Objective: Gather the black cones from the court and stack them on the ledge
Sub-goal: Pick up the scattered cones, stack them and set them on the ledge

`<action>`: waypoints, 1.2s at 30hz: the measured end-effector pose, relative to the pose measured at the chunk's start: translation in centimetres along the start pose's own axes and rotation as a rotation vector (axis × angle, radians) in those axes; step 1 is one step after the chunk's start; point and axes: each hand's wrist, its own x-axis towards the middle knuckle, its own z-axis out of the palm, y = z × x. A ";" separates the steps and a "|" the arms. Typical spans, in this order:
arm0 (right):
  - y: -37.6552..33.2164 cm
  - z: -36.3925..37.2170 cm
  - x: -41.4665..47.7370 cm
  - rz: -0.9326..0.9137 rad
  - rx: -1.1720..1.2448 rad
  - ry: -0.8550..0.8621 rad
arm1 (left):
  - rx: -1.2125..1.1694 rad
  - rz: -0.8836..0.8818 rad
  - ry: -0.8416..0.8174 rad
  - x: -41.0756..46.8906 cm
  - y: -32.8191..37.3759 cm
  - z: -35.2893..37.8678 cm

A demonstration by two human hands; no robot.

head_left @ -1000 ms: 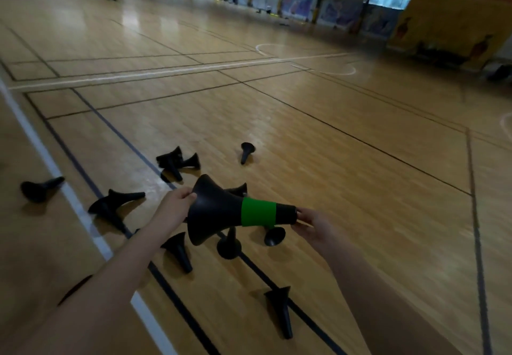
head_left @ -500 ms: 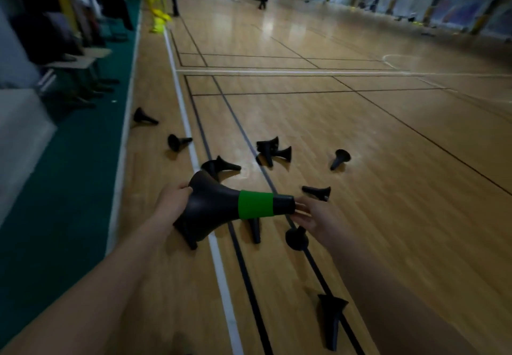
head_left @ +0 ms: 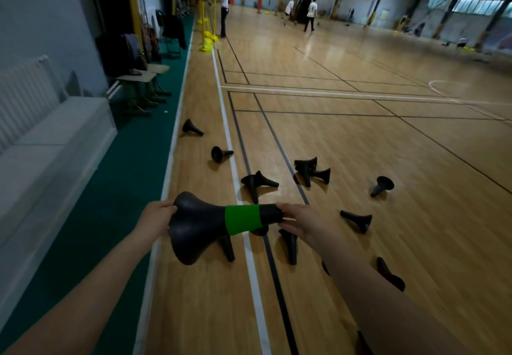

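My left hand [head_left: 155,219] gripped the flared rim and my right hand [head_left: 302,220] pinched the tip of the black green-banded plastic cone [head_left: 203,226]; it seemed light and stiff.

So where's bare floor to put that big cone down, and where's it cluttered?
Bare: the green strip between the white ledge and the court, and the wood floor right of the scattered cones. Crowded: around the white line just beyond the held cone.
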 end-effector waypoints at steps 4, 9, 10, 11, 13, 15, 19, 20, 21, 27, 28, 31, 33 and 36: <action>-0.3 5.6 1.2 0.001 0.015 -0.063 | 0.017 0.031 0.024 2.0 -0.2 -5.4; -0.6 13.2 2.8 0.025 0.015 -0.116 | 0.018 0.017 0.059 4.5 -1.4 -12.4; -0.5 15.3 3.1 0.033 0.003 -0.140 | 0.013 0.010 0.085 4.9 -2.0 -14.2; -0.5 16.8 3.4 0.040 -0.001 -0.161 | 0.013 0.007 0.103 5.1 -2.3 -15.4; 0.0 20.1 3.9 0.073 -0.031 -0.212 | 0.002 -0.022 0.160 5.7 -3.4 -18.0; 0.4 23.0 4.4 0.110 -0.077 -0.276 | -0.026 -0.068 0.226 6.2 -4.7 -20.4; 1.1 29.5 5.8 0.142 -0.213 -0.415 | -0.089 -0.152 0.323 6.0 -7.4 -25.3; 1.3 31.4 6.2 0.148 -0.253 -0.451 | -0.108 -0.170 0.351 5.6 -7.9 -26.4; 1.4 32.9 6.6 0.149 -0.289 -0.472 | -0.114 -0.185 0.368 5.4 -8.5 -27.3; 2.6 45.2 7.4 0.110 -0.543 -0.664 | -0.144 -0.295 0.567 1.8 -11.4 -33.1; 2.9 46.9 7.0 0.112 -0.573 -0.701 | -0.152 -0.321 0.598 1.0 -12.0 -33.8; 4.5 51.8 5.3 0.107 -0.677 -0.872 | -0.188 -0.400 0.731 -1.8 -14.4 -35.8; 6.1 54.6 3.5 0.103 -0.720 -0.985 | -0.218 -0.451 0.823 -4.0 -16.0 -36.8; 8.5 58.1 0.5 0.113 -0.773 -1.109 | -0.264 -0.533 0.922 -7.0 -18.3 -38.2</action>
